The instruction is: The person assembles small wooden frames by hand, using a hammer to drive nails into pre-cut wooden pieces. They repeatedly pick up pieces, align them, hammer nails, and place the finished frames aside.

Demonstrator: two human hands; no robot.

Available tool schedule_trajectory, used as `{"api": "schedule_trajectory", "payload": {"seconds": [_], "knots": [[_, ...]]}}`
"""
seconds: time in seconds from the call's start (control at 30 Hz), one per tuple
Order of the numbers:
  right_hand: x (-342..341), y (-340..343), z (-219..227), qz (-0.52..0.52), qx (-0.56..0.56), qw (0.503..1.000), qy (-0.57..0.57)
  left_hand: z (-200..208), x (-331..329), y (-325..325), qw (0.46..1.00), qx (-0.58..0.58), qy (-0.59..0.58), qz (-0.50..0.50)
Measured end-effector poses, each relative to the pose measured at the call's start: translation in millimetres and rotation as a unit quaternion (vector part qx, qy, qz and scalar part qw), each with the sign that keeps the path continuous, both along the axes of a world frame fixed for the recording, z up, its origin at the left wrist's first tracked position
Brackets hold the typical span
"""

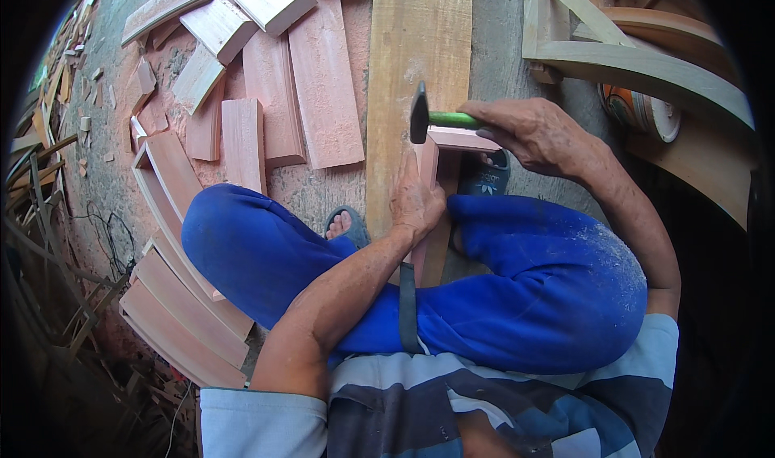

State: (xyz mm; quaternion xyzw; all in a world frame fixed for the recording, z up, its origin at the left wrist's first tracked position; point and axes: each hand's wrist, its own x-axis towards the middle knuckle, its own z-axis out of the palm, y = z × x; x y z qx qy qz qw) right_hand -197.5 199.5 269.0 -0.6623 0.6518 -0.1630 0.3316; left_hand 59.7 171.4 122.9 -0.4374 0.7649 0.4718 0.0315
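Right hand (537, 135): closed around the green handle of the hammer (419, 112), knuckles upward; the elbow is bent, with the forearm reaching in from the right.
Left hand (418, 196): laid along the near-running side of the frame, back upward, fingers pointing away from the body; whether they close beneath it cannot be told.
Frame (464, 140): pinkish wood, forming a corner between the knees, above the board (420, 38); its right end lies partly behind the right hand.
Hammer head: upright at the corner; contact cannot be told.
Obstructions: the left hand and wrist cover part of the frame's side; the trousers (557, 288) flank it closely.
Left surroundings: dusty blocks (327, 87) overlap on the floor (323, 185); curved pieces (182, 321) lie beside the left knee.
Right surroundings: a pale curved frame (646, 66) stands near a round can (646, 115).
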Motion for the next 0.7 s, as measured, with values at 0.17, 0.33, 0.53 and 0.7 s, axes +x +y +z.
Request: {"api": "schedule_trajectory", "payload": {"seconds": [0.17, 0.33, 0.53, 0.7], "knots": [[33.8, -82.0, 33.7, 0.151, 0.064, 0.963, 0.213, 10.8, -5.3, -4.1, 1.0, -0.019, -0.009, 0.018], [47.6, -79.1, 15.4, 0.203, 0.205, 0.916, 0.278, 2.9, -0.1, -0.2, 1.0, -0.028, -0.01, 0.0], [15.4, -35.5, -6.9, -0.119, 0.131, 0.98, 0.088, 12.3, -4.0, -8.8, 0.999, 0.03, -0.017, -0.004], [4.8, 48.5, -56.7, -0.382, 0.219, 0.89, -0.118, 5.8, 0.4, -5.1, 0.996, 0.046, 0.074, 0.021]]}}
